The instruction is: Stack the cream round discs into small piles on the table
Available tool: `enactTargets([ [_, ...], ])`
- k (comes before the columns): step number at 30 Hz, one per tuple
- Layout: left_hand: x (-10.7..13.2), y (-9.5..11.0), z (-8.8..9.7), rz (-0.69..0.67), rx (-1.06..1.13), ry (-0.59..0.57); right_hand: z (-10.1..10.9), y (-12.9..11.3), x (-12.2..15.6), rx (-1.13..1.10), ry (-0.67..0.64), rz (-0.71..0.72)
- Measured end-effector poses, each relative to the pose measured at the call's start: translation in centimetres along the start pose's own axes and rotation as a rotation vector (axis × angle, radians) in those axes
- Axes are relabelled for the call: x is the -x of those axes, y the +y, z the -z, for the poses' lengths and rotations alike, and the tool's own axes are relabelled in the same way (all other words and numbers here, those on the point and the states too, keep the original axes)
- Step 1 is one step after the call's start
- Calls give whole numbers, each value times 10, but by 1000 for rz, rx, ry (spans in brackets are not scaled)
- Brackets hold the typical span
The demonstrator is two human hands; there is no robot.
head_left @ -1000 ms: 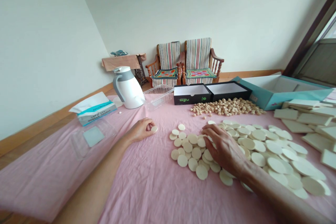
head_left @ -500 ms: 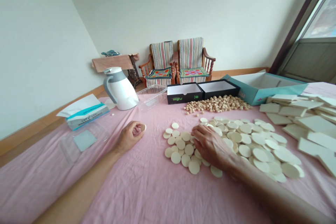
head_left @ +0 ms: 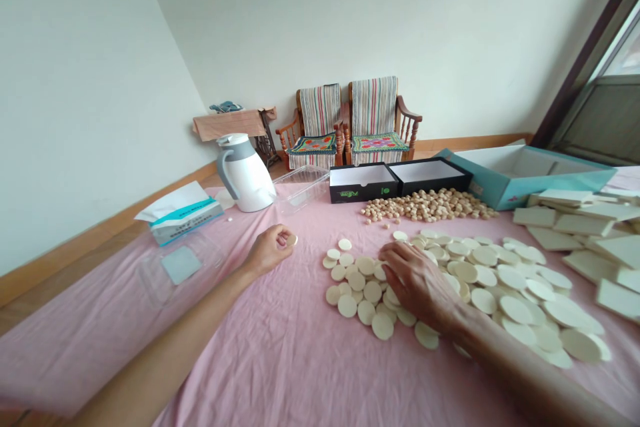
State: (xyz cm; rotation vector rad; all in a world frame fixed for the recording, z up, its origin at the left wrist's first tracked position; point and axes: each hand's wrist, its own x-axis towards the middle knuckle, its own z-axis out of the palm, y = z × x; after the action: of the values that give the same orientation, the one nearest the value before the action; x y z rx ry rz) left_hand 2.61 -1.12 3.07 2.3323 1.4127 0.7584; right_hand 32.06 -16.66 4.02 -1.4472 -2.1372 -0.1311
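My left hand [head_left: 271, 248] is raised over the cloth at the middle left, its thumb and fingers closed on a small pale wooden disc [head_left: 292, 240]. To the right, my right hand [head_left: 419, 280] lies palm down over a spread of round wooden discs [head_left: 373, 292], fingers bent together and pointing down among them. The hand itself covers its fingertips, so whatever they pinch is hidden. A larger heap of the same kind of discs [head_left: 515, 309] extends beyond this hand's right side.
Small wooden beads [head_left: 435, 205] lie before two black boxes [head_left: 363, 193]. A teal box [head_left: 530, 180] and stacked square boards [head_left: 585, 223] are at right. A white jug [head_left: 250, 180], a tissue pack [head_left: 185, 217] and clear plastic trays [head_left: 303, 187] stand left on the pink cloth [head_left: 280, 360].
The whole view has shifted, so everything sits a little further right. My left hand has turned slightly, showing more of the disc's face. My right hand stays over the same discs.
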Motion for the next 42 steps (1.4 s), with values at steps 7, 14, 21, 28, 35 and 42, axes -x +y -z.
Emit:
enactTargets([
  [7,-33,24,-30,-123,8,1,-2,1,-2,-16,30,-19],
  [14,-39,22,-49,-155,30,22,3,-10,-6,-27,6,-49],
  [21,-36,7,-52,-157,64,25,-3,-18,-61,-64,-213,-27],
  [28,-36,4,-50,-196,101,1,-41,6,-106,-100,-431,-53],
  [35,-38,0,-55,-115,168,109,-59,9,-115,39,-426,-57],
  [42,-33,4,-55,-147,109,102,-76,-1,-141,177,-360,-92],
])
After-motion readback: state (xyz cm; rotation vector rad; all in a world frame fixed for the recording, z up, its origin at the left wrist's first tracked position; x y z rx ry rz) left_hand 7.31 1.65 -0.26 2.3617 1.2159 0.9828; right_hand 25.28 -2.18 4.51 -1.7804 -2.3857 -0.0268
